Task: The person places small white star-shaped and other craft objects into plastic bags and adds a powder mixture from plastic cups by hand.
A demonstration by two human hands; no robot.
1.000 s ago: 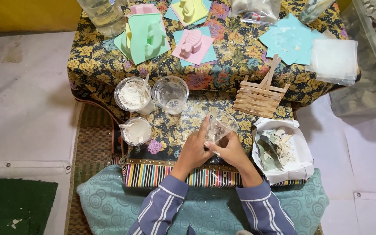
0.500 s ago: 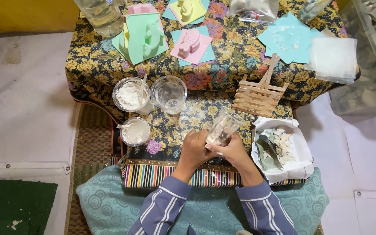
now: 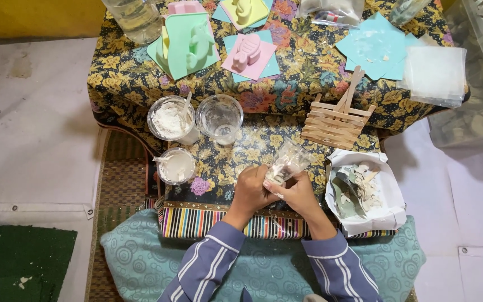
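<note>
A: Floral cloth (image 3: 286, 61) over low table; pale floor around. Held at centre?

B: Small clear mould (image 3: 287, 163), tilted, white cast inside. Gripped jointly: left hand (image 3: 251, 189) curled round near end, right hand (image 3: 296, 193) pinching lower edge, fingers closed tight. Kept above table, clear of cloth, likely for flexing.

A: Placed left?

B: Cup of white powder (image 3: 170, 118), empty clear cup (image 3: 219, 116), cup of white paste (image 3: 176, 165), close together within reach.

A: Right side?

B: Stick crate (image 3: 337, 120) beyond; white tray (image 3: 392, 210) of broken scraps just beside right hand, handy for waste. Coloured moulds (image 3: 191, 45) on paper squares, far edge.
</note>
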